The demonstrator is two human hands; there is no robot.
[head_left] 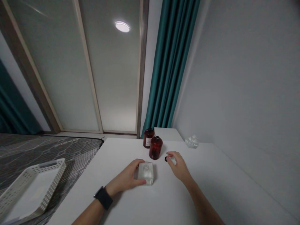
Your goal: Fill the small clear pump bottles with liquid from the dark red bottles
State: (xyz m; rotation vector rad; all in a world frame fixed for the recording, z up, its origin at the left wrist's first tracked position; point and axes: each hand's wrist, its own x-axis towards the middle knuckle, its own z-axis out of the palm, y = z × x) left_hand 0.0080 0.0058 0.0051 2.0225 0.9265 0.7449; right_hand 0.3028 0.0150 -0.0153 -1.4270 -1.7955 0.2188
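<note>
My left hand (127, 178) wraps around a clear square bottle (146, 173) that stands on the white table (211, 187). A dark watch sits on that wrist. My right hand (179, 167) rests on the table to the right, its fingertips pinched on a small black cap (167, 159). Just beyond the hands stand two amber-brown bottles (155, 147), one behind the other, the nearer one without a cap.
A crumpled clear plastic wrap (192, 141) lies at the table's far right by the wall. A white perforated tray (30, 187) sits on a dark marbled surface to the left. Teal curtain and frosted sliding doors stand behind.
</note>
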